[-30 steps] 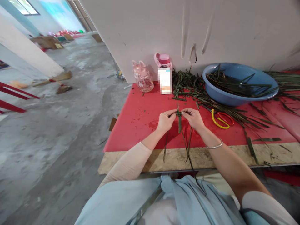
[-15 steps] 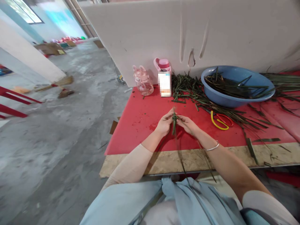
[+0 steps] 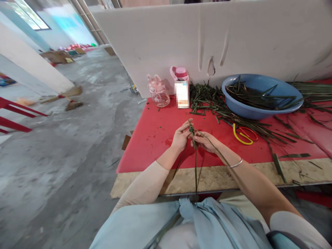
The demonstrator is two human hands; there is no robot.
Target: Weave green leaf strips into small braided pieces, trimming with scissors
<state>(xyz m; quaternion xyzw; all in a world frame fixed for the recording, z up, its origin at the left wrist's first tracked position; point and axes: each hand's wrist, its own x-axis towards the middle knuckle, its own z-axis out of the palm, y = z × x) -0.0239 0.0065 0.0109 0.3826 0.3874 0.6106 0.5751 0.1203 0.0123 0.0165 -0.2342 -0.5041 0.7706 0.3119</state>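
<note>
My left hand (image 3: 181, 137) and my right hand (image 3: 206, 141) meet above the red table top (image 3: 155, 138), both pinched on a small woven piece of green leaf strips (image 3: 192, 131). Long loose strip ends hang from it down past the table's front edge toward my lap. A silver bangle (image 3: 235, 163) sits on my right wrist.
Yellow and red scissors (image 3: 243, 134) lie right of my hands. A blue basin (image 3: 261, 95) with leaf strips stands at the back right, beside a pile of cut leaves (image 3: 207, 98). A pink bottle (image 3: 158, 90) and a pink-lidded cup (image 3: 181, 87) stand by the white board. Concrete floor lies left.
My hands have drawn a little nearer to me and lower. The woven piece has been turned, and my right hand now sits below and beside it rather than level with the left.
</note>
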